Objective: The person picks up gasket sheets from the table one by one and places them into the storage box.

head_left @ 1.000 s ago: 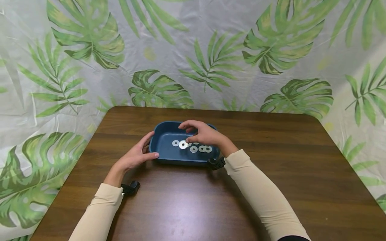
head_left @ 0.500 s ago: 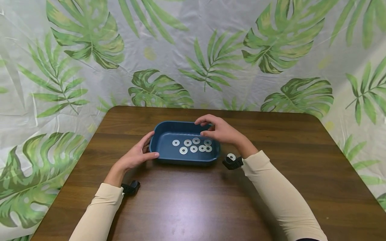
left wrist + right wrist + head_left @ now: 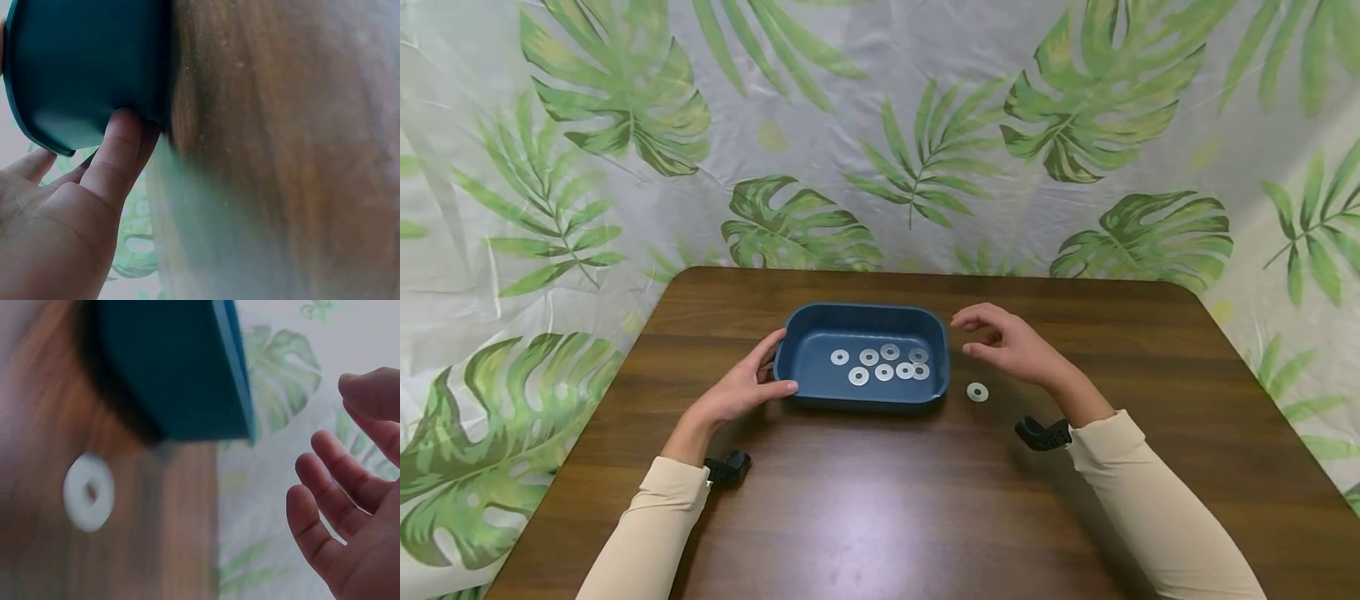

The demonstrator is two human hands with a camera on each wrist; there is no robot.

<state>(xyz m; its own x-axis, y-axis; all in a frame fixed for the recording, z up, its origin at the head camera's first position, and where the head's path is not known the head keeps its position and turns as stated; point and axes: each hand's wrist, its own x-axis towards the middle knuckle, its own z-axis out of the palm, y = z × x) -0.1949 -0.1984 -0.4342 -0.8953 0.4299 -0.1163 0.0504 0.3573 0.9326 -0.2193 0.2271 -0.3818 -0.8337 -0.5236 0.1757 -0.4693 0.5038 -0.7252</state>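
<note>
A dark blue rectangular tray [image 3: 857, 402] stands on the table, with several flat metal washers [image 3: 853, 377] lying on its floor, mostly toward its right half. My left hand [image 3: 737, 388] holds the tray's left end, thumb at the front rim; in the left wrist view its fingers [image 3: 115, 153] press against the tray's outer wall. Right of the tray, one more washer [image 3: 972, 390] lies flat on the wood. My right hand [image 3: 1011, 348] hovers beyond that washer, fingers loosely bent with nothing between them. The right wrist view shows the same loose washer [image 3: 74, 494] below the tray's corner.
The brown wooden table [image 3: 865, 508] extends all around the tray. A leaf-patterned cloth [image 3: 917, 133] hangs behind its far edge. Black wrist bands with cameras [image 3: 1042, 434] sit under both forearms, low over the tabletop.
My right hand has let go of a washer inside the tray and moved right, out past the tray's right end, uncovering the loose washer on the table. The left hand stays put.
</note>
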